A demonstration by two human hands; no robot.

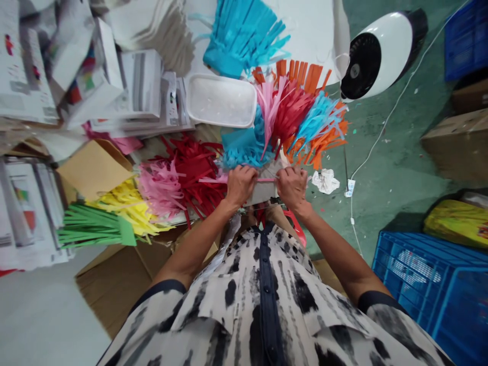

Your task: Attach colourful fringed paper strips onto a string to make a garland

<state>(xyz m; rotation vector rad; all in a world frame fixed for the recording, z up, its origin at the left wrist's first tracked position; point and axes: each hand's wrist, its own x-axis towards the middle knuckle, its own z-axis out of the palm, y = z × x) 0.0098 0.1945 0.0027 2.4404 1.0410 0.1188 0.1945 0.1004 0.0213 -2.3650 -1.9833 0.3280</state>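
Head view: paper fringes beside green floor, blue crates.

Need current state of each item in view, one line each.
left hand, closed on grey card
right hand, pinching pink paper strip
white plastic tub, uncovered
blue paper fringe, cut into strips
green paper fringe, cut into strips, lying flat
crumpled white paper, balled up on green floor
desk fan, tipped over, grille facing up
blue plastic crate, on floor

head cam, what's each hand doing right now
Left hand: closed, holding a grey card strip.
Right hand: closed, pinching a pink paper strip.
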